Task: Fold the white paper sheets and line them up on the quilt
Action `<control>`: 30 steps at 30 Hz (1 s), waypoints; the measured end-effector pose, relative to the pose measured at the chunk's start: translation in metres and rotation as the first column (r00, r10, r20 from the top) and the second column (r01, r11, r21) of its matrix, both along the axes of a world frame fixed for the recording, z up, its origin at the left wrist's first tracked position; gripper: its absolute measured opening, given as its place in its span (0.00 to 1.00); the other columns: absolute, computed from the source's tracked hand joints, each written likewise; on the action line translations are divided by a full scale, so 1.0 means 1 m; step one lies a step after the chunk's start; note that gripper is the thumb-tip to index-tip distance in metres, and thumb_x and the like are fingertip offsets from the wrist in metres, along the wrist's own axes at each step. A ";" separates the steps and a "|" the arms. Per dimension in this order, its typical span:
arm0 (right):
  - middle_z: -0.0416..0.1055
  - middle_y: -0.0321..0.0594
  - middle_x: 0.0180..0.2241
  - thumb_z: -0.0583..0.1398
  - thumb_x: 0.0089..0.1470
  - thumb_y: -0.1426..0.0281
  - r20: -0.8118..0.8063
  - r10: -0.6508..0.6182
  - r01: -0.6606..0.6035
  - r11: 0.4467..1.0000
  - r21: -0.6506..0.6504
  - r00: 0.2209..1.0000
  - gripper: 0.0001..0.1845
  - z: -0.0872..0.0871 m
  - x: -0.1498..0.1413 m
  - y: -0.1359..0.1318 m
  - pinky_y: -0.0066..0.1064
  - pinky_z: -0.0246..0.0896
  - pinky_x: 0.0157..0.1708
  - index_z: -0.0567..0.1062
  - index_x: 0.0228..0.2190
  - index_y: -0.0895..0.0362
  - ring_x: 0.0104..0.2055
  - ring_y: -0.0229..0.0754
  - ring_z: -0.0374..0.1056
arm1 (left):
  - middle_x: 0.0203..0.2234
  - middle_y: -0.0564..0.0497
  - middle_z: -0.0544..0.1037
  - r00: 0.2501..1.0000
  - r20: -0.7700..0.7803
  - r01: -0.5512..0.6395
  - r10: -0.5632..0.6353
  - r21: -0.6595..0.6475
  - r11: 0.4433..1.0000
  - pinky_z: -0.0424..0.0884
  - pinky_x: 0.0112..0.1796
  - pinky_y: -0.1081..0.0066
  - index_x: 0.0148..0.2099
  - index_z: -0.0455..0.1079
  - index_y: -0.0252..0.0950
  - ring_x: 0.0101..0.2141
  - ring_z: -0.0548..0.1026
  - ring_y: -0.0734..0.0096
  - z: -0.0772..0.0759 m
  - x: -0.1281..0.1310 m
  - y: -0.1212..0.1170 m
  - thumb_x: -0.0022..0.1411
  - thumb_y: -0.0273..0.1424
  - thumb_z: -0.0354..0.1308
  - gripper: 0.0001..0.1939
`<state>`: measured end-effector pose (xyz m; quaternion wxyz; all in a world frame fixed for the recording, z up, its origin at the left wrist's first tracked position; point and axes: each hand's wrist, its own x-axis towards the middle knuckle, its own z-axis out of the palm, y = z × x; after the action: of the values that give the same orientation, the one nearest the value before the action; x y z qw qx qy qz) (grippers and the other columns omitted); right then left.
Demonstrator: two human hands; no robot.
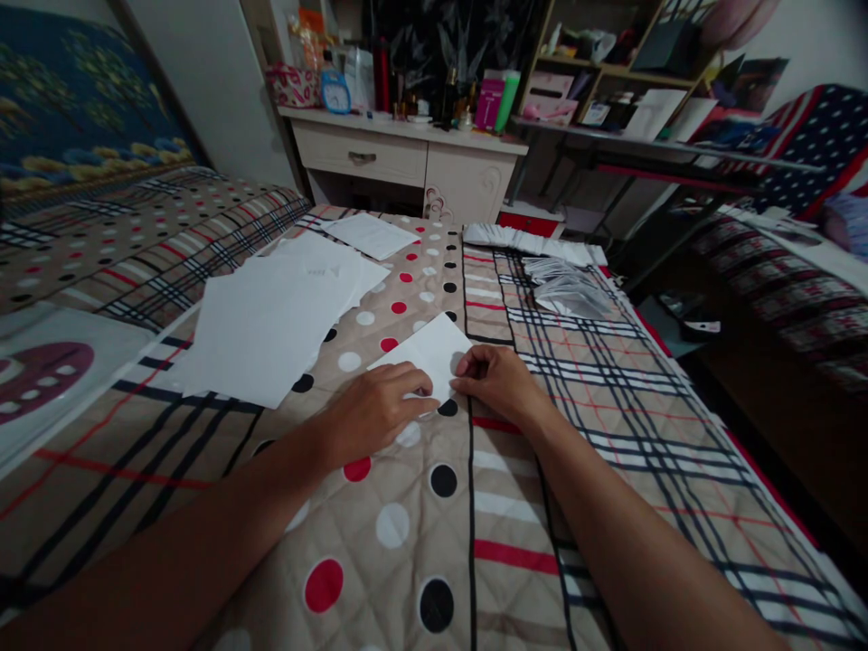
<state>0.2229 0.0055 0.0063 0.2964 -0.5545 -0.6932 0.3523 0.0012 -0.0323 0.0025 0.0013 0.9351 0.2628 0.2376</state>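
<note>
A small white sheet of paper (434,348) lies at an angle on the patterned quilt, between my two hands. Curled fingers of my left hand (383,407) rest on its near left edge, with the thumb stretched along the near side. My right hand (498,384) pinches the right corner between thumb and forefinger. Part of the near edge is hidden by my fingers. To the left lies a loose pile of larger white sheets (271,316), and a single white sheet (372,235) lies just beyond it.
At the quilt's far right are a fanned stack of thin white pieces (566,287) and a long white strip-like bundle (533,242). A clear plastic bag with a purple print (61,371) lies at far left. Beyond the quilt (380,579) stands a white cabinet (400,158).
</note>
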 end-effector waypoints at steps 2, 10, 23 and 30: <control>0.71 0.33 0.20 0.67 0.37 0.73 0.019 0.014 -0.014 1.000 -0.011 1.000 0.06 0.001 0.000 0.000 0.25 0.54 0.22 0.75 0.22 0.56 0.22 0.34 0.62 | 0.39 0.47 0.76 1.000 0.008 0.004 -0.004 -0.008 1.000 0.69 0.38 0.66 0.44 0.74 0.36 0.39 0.71 0.67 -0.001 0.000 0.000 0.67 0.25 0.51 0.11; 0.70 0.33 0.20 0.64 0.37 0.75 0.033 0.038 -0.037 0.998 -0.043 0.999 0.05 0.001 0.002 0.002 0.25 0.53 0.22 0.75 0.23 0.56 0.22 0.34 0.62 | 0.35 0.48 0.77 0.996 0.085 -0.020 0.025 -0.059 0.998 0.68 0.36 0.68 0.39 0.75 0.35 0.36 0.71 0.69 -0.002 0.001 0.001 0.66 0.26 0.52 0.10; 0.68 0.31 0.19 0.64 0.37 0.76 0.019 0.059 -0.058 0.997 -0.058 0.998 0.05 0.001 0.002 0.003 0.25 0.52 0.21 0.74 0.22 0.56 0.21 0.34 0.61 | 0.32 0.50 0.76 0.978 0.133 -0.139 0.163 -0.174 0.975 0.67 0.37 0.69 0.36 0.75 0.36 0.35 0.72 0.69 -0.003 0.007 0.001 0.64 0.29 0.58 0.06; 0.69 0.32 0.19 0.64 0.37 0.76 0.023 0.045 -0.044 0.998 -0.051 0.999 0.05 -0.001 0.003 0.004 0.26 0.50 0.21 0.75 0.22 0.55 0.21 0.34 0.62 | 0.32 0.52 0.75 0.904 0.180 -0.308 0.389 -0.357 0.882 0.67 0.34 0.70 0.32 0.74 0.37 0.32 0.72 0.71 -0.007 0.009 0.002 0.59 0.34 0.63 0.06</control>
<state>0.2262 0.0093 0.0048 0.2660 -0.5503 -0.6999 0.3695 0.0102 -0.0307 -0.0049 0.1425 0.8223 0.4606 0.3023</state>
